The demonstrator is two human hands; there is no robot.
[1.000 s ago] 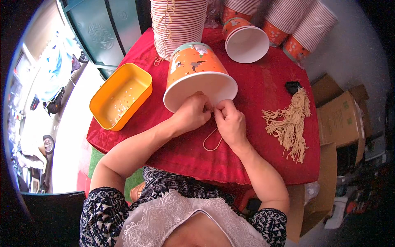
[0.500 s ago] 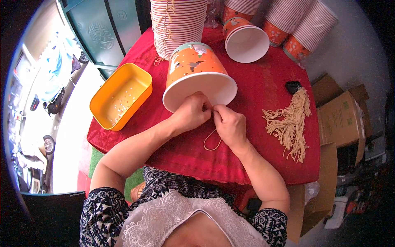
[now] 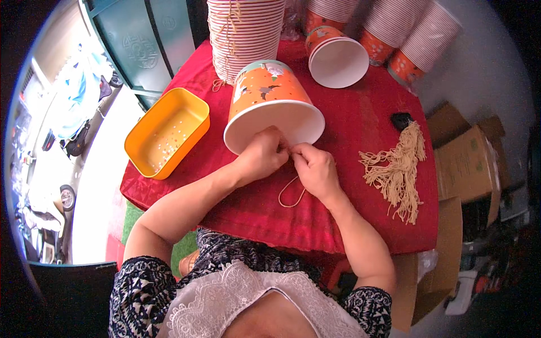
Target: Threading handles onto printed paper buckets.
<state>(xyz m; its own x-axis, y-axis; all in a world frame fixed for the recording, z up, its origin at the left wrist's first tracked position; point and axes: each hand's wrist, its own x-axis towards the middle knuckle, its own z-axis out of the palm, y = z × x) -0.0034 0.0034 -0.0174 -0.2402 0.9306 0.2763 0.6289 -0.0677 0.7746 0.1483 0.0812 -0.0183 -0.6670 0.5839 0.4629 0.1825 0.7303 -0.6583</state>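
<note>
Cord point(image 3: 288, 207) loops below your right hand point(image 3: 315, 169), pinched at its fingertips. Your left hand point(image 3: 264, 152) curls at the mouth of the orange paper bucket point(image 3: 287, 91), its exact hold impossible to tell. The bucket lies sideways on your red tablecloth point(image 3: 344, 203), mouth toward you.

Head view: left fisheye, upright.
Looks down and forward from head height, near above left hand point(image 3: 262, 152), right hand point(image 3: 316, 172), red surface point(image 3: 349, 129); edges bow.
</note>
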